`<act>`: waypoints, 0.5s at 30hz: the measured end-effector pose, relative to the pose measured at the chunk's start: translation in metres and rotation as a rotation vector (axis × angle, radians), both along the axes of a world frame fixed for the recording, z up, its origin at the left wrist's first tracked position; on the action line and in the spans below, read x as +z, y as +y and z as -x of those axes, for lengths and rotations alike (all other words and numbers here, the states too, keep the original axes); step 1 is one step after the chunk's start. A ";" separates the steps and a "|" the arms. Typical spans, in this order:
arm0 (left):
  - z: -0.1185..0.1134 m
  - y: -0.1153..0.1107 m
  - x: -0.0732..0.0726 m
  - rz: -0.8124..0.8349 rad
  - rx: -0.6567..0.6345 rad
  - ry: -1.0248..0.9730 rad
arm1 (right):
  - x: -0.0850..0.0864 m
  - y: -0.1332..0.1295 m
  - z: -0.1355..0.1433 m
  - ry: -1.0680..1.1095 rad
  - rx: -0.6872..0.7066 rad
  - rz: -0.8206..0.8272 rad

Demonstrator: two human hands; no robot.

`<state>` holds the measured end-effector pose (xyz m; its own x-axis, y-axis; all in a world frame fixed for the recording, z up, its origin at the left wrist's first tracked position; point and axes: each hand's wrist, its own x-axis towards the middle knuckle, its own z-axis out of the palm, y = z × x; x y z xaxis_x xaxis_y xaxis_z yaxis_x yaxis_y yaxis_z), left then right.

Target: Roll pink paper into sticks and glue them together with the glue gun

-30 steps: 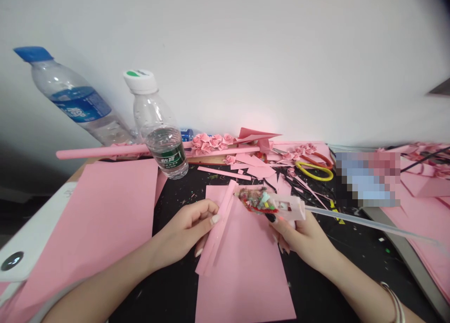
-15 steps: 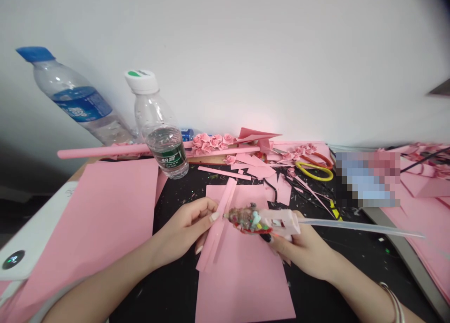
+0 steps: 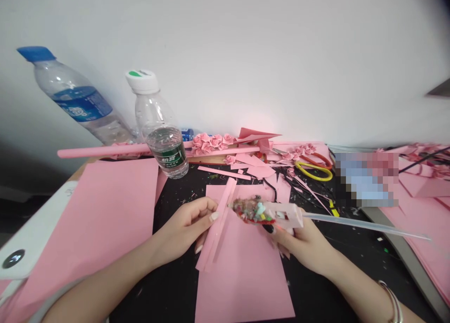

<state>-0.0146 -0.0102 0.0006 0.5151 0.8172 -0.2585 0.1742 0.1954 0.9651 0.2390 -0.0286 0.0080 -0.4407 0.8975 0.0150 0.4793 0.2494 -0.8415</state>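
Note:
My left hand [image 3: 193, 222] is closed on a long folded strip of pink paper [image 3: 215, 238], thumb on its near face. The strip lies slanted over a flat pink sheet [image 3: 249, 281] on the black mat. In my right hand [image 3: 304, 241] is a hot glue gun [image 3: 281, 214], its nozzle end crusted with coloured, hardened glue. A clear glue stick [image 3: 365, 225] juts from its back toward the right. The nozzle tip points left at the strip's upper half, close to it; whether it touches I cannot tell.
A water bottle [image 3: 163, 140] stands behind my left hand, with a blue-capped bottle [image 3: 82, 100] farther left. Paper roses [image 3: 211, 142], a long pink tube [image 3: 105, 150], scraps [image 3: 262, 166] and yellow-handled scissors [image 3: 312, 172] line the wall. Pink sheets [image 3: 116, 206] lie left; a blurred-out rectangle [image 3: 367, 180] is right.
My right hand has moved the glue gun slightly up and to the right along the strip. My left hand and the strip have stayed in place.

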 end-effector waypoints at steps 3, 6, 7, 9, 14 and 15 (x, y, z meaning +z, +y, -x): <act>0.000 0.001 0.000 0.003 -0.008 -0.003 | -0.004 0.000 -0.001 0.023 -0.057 0.045; 0.000 0.001 0.001 0.012 -0.014 -0.005 | -0.006 0.001 -0.001 0.054 -0.084 0.091; 0.000 0.001 0.001 0.015 -0.014 -0.005 | -0.006 0.001 -0.001 0.061 -0.090 0.101; 0.000 0.000 0.001 0.022 -0.012 -0.011 | -0.007 0.001 -0.001 0.075 -0.099 0.121; 0.001 -0.001 0.002 0.040 -0.010 -0.033 | -0.007 0.000 0.000 0.139 -0.076 0.186; 0.001 0.000 0.002 0.042 -0.010 -0.039 | -0.006 -0.001 0.000 0.147 -0.068 0.195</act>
<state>-0.0159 -0.0107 0.0024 0.5335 0.8007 -0.2723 0.1391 0.2345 0.9621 0.2388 -0.0292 0.0017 -0.3849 0.9173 -0.1018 0.3583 0.0469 -0.9324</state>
